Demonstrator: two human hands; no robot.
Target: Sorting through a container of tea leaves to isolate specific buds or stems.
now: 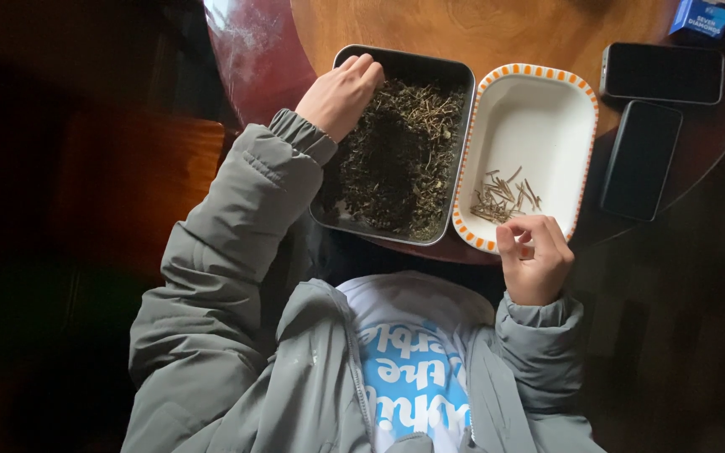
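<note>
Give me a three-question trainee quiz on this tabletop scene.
1. True or false: the left hand rests in the metal tin of dried herbs.
2. Which holds the small heap of pale stems? A) the white dish B) the metal tin C) a glass jar
3. Fill in: two dark ___ lie on the table to the right of the white dish.
Key: 1 true; 2 A; 3 phones.
</note>
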